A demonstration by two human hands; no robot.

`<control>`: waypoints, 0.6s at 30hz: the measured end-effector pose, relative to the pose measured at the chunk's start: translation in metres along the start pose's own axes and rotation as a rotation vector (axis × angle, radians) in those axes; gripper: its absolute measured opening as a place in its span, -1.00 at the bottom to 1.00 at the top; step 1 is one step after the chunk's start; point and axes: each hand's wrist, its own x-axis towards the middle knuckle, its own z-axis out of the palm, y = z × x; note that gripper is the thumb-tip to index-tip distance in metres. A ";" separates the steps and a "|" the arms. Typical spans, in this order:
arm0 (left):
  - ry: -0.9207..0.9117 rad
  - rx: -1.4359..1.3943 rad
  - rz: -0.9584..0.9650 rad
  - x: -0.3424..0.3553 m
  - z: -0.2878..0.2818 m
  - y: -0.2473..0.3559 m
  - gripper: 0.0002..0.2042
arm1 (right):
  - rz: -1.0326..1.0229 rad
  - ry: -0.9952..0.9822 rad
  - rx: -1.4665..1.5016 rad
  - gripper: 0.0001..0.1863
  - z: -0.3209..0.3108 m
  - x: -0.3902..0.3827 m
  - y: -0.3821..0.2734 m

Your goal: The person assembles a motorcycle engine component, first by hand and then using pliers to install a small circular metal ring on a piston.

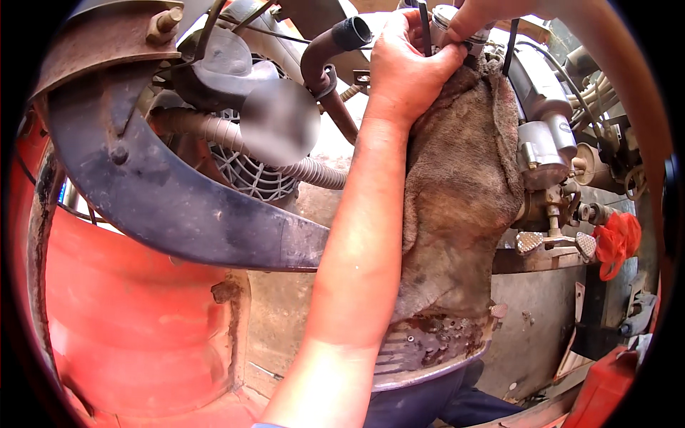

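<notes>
At the top centre my left hand [410, 64] is curled beside a black upright rod [427, 28], its thumb at the base of a silver piston-like cylinder [442, 20]. My right hand [478, 18] grips that cylinder from the right, thumb pressed against it; its other fingers are largely hidden. Under both hands a dirty brown cloth [460, 164] is draped over the engine body, above an oily metal tray [428, 349]. A second dark rod [511, 46] stands to the right.
A curved black metal arm [185, 214], ribbed hose [314, 175], fan grille [250, 182] and bent pipe [314, 60] lie left. A red panel [128, 307] is lower left. Metal fittings [542, 150] and a red plastic bag [615, 239] are right. Dark-blue fabric [471, 406] shows below.
</notes>
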 end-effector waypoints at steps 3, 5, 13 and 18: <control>0.038 0.120 0.040 -0.003 0.001 0.004 -0.45 | 0.009 0.011 0.018 -0.16 0.001 0.001 0.007; 0.040 0.110 0.043 -0.003 0.002 0.005 -0.46 | 0.009 0.014 0.023 -0.16 0.003 0.002 0.009; 0.010 -0.123 -0.001 -0.003 0.004 0.001 -0.51 | 0.007 0.010 0.032 -0.17 0.003 0.004 0.012; 0.034 -0.109 0.021 -0.006 0.004 0.002 -0.60 | 0.004 0.000 0.020 -0.18 0.000 0.005 0.011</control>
